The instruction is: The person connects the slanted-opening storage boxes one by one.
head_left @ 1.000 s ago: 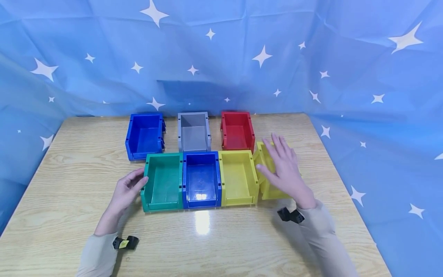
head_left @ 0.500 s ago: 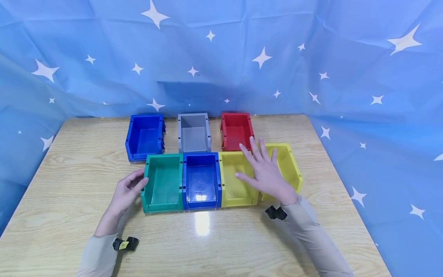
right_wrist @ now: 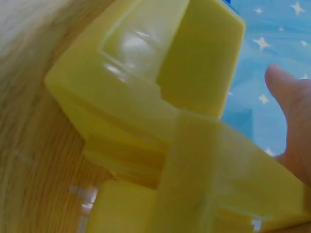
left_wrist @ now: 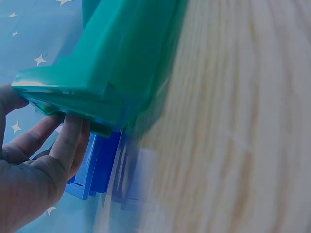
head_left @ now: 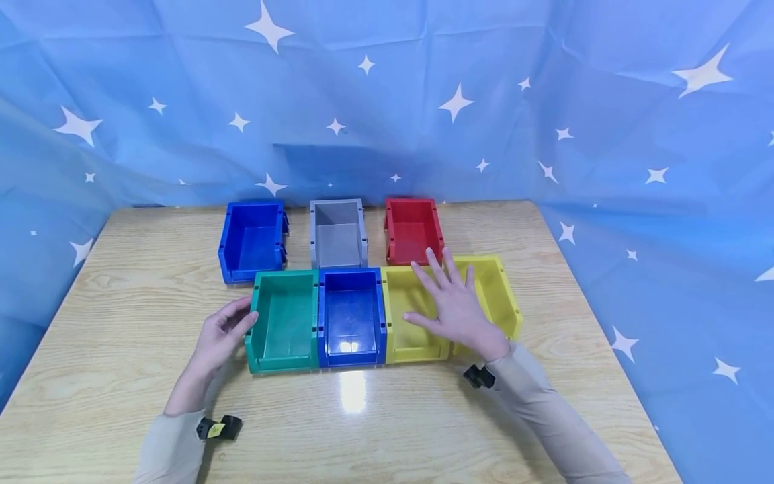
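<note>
In the head view, a green bin (head_left: 283, 364), a blue bin (head_left: 352, 358) and a yellow bin (head_left: 417, 353) stand side by side in a front row. A second yellow bin (head_left: 500, 296) sits at the row's right end, slightly askew. My left hand (head_left: 219, 339) pinches the green bin's left wall, thumb at one side and fingers at the other; the left wrist view shows fingers (left_wrist: 68, 141) at the green rim. My right hand (head_left: 457, 312), fingers spread, is over the two yellow bins and partly hides where they meet. Whether it touches them I cannot tell.
Behind the row stand another blue bin (head_left: 254, 245), a grey bin (head_left: 338, 245) and a red bin (head_left: 414, 235). All rest on a wooden table (head_left: 338, 437). A blue star-patterned cloth (head_left: 387, 87) hangs behind and beside the table.
My right hand has moved left from the outer yellow bin to above both yellow bins. The outer yellow bin has turned and slid slightly left. The left hand has stayed put.
</note>
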{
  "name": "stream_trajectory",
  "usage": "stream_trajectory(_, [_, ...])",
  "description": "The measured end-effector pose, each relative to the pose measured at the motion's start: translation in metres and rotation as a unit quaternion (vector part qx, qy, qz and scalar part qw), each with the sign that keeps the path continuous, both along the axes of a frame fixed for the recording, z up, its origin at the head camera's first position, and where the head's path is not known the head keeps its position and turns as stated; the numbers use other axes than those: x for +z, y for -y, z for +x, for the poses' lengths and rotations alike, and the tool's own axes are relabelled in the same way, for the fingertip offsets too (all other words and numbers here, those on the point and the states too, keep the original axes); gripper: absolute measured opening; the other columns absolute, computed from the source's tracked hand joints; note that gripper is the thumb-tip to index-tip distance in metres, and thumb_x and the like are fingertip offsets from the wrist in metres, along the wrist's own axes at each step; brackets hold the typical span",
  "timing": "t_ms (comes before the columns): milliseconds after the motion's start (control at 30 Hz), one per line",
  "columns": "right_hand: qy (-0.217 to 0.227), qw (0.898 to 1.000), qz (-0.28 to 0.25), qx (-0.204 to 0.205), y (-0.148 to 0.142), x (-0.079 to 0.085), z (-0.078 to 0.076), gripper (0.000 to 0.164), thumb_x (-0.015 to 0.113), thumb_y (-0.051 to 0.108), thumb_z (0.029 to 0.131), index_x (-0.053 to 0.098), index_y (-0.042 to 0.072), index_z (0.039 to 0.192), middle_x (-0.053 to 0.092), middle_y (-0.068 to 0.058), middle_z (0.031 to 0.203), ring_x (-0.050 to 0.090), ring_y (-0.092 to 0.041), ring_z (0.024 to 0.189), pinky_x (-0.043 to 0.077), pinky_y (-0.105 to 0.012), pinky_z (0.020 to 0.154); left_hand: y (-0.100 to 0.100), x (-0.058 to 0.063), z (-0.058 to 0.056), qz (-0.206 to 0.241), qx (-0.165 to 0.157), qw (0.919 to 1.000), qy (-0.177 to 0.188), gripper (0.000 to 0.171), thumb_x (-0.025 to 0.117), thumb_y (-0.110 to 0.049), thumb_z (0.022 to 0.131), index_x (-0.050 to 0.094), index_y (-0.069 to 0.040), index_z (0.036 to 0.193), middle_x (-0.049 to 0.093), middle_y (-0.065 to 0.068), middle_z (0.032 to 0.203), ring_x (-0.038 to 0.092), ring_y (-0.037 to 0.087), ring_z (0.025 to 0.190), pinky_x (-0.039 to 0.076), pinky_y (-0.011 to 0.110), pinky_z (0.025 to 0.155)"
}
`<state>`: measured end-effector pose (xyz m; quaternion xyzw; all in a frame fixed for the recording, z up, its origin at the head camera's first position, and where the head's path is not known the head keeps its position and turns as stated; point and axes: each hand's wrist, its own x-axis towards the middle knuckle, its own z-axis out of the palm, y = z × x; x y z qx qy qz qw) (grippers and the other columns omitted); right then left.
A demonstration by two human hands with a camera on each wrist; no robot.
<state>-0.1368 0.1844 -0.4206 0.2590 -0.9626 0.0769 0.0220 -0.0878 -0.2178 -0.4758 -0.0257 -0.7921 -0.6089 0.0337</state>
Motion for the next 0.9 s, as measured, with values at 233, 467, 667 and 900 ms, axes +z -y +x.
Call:
stream_trajectory(233, [-0.009,1.000,0.004,0.005,0.0000,-0.0042,-0.0002,0.086,0.048,0.067,0.084,0.023,0.017,0.150,-0.002,-0.008,0.156,-0.007,-0.038,0.140,0.006,-0.074,0.099,-0.0003,0.0013,0.0012,0.000,-0.001,1.0000,0.008,0.038,0.056,-0.010,0.094,0.050,0.014,0.123,0.056,-0.011,0.107,0.052,-0.008,0.096,0.044,0.009,0.082])
stream_trajectory(467, [-0.026,1.000,0.005,0.012,0.0002,-0.0081,-0.0013,0.087,0.042,0.071,0.084,0.025,0.016,0.149,0.000,-0.009,0.157,-0.002,-0.040,0.140,0.007,-0.075,0.098,0.0006,0.0009,0.0011,0.009,-0.001,0.9999,0.005,0.037,0.057,-0.007,0.094,0.050,0.014,0.123,0.056,-0.015,0.105,0.052,-0.008,0.096,0.044,0.009,0.081])
stream_trajectory(667, [-0.031,0.999,0.009,0.012,0.0005,-0.0088,-0.0004,0.087,0.047,0.068,0.083,0.026,0.015,0.149,0.003,-0.011,0.156,-0.001,-0.041,0.140,0.007,-0.075,0.098,0.0004,-0.0007,0.0011,0.005,-0.006,1.0000,-0.003,0.036,0.056,-0.007,0.094,0.050,0.014,0.123,0.058,0.010,0.113,0.052,-0.008,0.097,0.044,0.009,0.082])
stream_trajectory(900, [-0.029,0.999,0.013,0.009,0.0006,-0.0095,0.0002,0.086,0.050,0.065,0.083,0.026,0.015,0.149,0.002,-0.010,0.156,0.000,-0.041,0.140,0.008,-0.074,0.098,-0.0005,-0.0001,0.0002,0.009,-0.004,0.9999,0.002,0.036,0.056,-0.006,0.094,0.050,0.014,0.123,0.058,0.001,0.110,0.052,-0.008,0.096,0.044,0.009,0.082])
